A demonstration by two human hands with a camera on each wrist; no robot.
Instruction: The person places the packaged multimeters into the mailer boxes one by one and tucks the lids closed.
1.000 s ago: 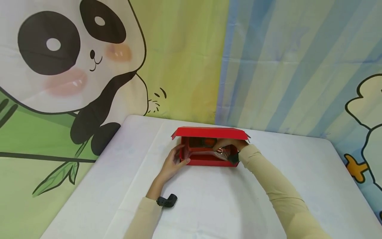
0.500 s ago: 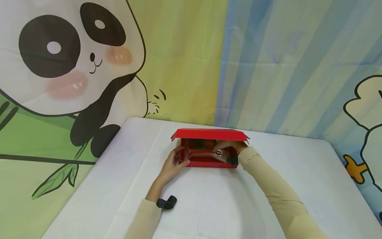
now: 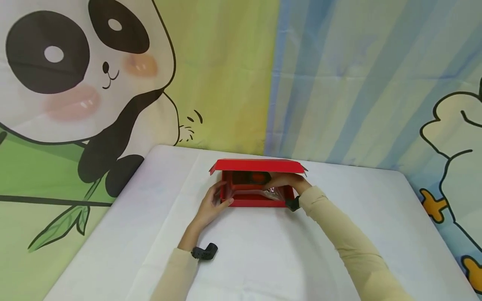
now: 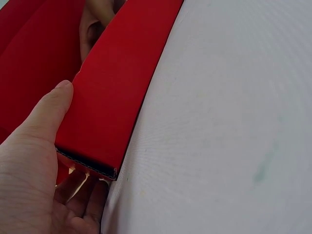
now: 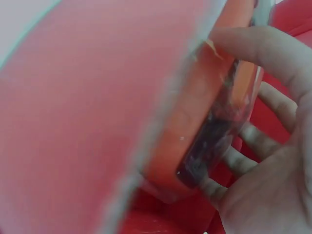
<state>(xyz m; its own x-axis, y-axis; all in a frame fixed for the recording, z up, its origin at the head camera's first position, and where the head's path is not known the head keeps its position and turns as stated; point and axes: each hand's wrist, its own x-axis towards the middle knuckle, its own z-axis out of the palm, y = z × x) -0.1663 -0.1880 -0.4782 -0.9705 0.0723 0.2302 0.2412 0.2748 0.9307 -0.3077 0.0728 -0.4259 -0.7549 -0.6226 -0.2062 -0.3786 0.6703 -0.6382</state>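
Observation:
A red cardboard box [image 3: 260, 203] lies on the white table with its lid [image 3: 260, 165] raised at the back. My left hand [image 3: 211, 207] grips its left front corner; in the left wrist view the thumb [image 4: 56, 105] presses the front wall and the other fingers lie at the box's end. Under the lid, my right hand [image 3: 286, 179] reaches inside. The right wrist view shows it holding an orange and black item [image 5: 183, 126] in clear plastic, thumb on one side and fingers curled at the other. What kind of item it is cannot be told.
Clear plastic wrapping [image 3: 274, 194] shows inside the box near the right hand. A white cloth [image 3: 260, 251] covers the table. Behind it hangs a printed backdrop [image 3: 222, 83] with a panda. Each wrist wears a black camera [image 3: 205, 251].
The head view has turned slightly right, so everything sits further left in it. My right wrist has shifted a little towards the box's front right corner. The left hand keeps its place on the box.

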